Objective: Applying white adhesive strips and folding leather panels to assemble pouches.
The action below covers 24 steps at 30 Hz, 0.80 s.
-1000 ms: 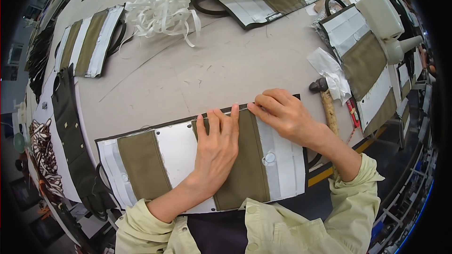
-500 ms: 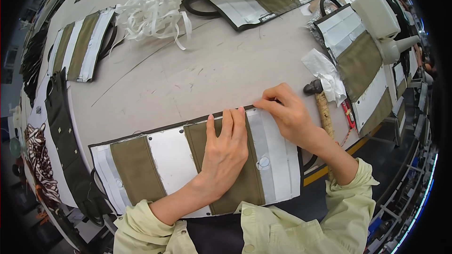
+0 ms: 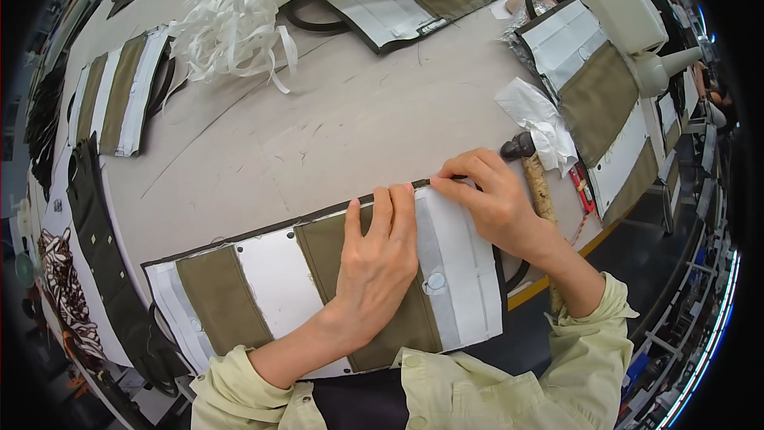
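Note:
A bag panel (image 3: 278, 271) with white and olive stripes and a dark folded border lies before me at the table's near edge. My left hand (image 3: 377, 259) rests on it, fingers stretched out, fingertips pressing at the far border. Just right of those fingertips, my right hand (image 3: 501, 203) pinches the dark border (image 3: 423, 183) between thumb and forefinger. Small dark studs and a round disc (image 3: 434, 283) show on the panel. Black handle loops stick out at its two ends; part of the panel is hidden under my left arm.
A hammer (image 3: 539, 191) and crumpled white tissue (image 3: 537, 119) lie right of my right hand, beside a red-handled tool (image 3: 582, 189). White ribbons (image 3: 239, 24) are heaped at the far side. More striped panels (image 3: 593, 95) and a white squeeze bottle (image 3: 629, 12) surround the work.
The table and panel have shifted slightly left in view. Both hands keep their places on the panel's far border, the right one still pinching, its fingers slightly moved.

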Each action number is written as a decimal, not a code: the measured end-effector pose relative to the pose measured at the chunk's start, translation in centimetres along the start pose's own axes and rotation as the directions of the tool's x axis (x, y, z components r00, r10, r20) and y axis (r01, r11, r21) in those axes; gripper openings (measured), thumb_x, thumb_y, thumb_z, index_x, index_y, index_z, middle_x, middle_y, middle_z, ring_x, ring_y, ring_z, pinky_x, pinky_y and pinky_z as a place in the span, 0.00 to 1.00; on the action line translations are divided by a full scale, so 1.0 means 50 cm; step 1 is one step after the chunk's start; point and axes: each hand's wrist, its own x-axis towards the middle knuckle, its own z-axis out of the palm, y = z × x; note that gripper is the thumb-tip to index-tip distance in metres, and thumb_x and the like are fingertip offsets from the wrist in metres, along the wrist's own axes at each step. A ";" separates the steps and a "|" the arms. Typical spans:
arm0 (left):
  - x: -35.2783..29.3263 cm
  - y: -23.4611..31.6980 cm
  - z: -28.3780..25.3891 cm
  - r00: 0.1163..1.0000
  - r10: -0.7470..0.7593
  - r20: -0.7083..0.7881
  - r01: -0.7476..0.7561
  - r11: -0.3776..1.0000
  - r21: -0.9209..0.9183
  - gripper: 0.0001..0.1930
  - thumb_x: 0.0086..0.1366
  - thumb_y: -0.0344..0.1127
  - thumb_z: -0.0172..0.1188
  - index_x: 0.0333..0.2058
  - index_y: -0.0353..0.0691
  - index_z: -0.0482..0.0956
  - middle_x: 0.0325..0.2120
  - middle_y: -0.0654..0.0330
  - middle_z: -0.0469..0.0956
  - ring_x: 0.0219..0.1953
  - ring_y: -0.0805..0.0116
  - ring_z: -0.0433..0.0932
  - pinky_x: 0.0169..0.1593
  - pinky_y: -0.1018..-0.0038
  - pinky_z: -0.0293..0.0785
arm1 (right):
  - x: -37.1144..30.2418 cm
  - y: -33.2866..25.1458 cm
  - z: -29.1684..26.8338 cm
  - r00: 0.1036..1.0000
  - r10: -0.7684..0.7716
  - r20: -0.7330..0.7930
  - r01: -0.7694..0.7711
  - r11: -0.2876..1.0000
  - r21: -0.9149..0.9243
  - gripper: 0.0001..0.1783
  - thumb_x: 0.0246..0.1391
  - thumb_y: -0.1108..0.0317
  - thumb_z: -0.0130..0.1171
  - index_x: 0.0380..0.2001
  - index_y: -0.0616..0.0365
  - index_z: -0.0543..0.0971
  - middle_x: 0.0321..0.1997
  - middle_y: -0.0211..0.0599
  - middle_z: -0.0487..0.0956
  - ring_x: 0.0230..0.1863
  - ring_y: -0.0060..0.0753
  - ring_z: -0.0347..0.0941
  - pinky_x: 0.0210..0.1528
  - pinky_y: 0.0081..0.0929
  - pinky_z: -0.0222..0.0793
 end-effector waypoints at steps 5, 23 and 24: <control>0.019 0.006 0.015 0.995 -0.043 -0.088 0.035 0.995 -0.092 0.32 0.52 0.21 0.61 0.60 0.27 0.77 0.43 0.49 0.76 0.47 0.54 0.78 0.50 0.65 0.79 | -0.004 -0.001 0.001 0.999 0.051 0.001 -0.051 0.999 -0.015 0.17 0.42 0.79 0.61 0.40 0.66 0.81 0.41 0.39 0.77 0.44 0.42 0.74 0.46 0.36 0.72; 0.029 0.015 0.019 0.995 0.038 -0.092 -0.044 0.997 -0.061 0.28 0.54 0.23 0.62 0.57 0.25 0.79 0.50 0.47 0.76 0.52 0.55 0.78 0.54 0.58 0.81 | -0.011 -0.008 -0.017 0.999 0.038 0.015 -0.033 0.972 -0.234 0.17 0.43 0.74 0.62 0.40 0.68 0.79 0.42 0.42 0.77 0.46 0.44 0.75 0.50 0.39 0.72; 0.032 0.015 0.016 0.996 0.047 -0.081 -0.053 0.996 -0.065 0.28 0.55 0.23 0.62 0.57 0.25 0.78 0.50 0.47 0.76 0.52 0.55 0.78 0.54 0.59 0.81 | -0.013 -0.010 -0.021 0.999 0.022 0.039 -0.012 0.975 -0.224 0.19 0.43 0.73 0.62 0.41 0.70 0.79 0.43 0.43 0.77 0.47 0.45 0.76 0.51 0.39 0.73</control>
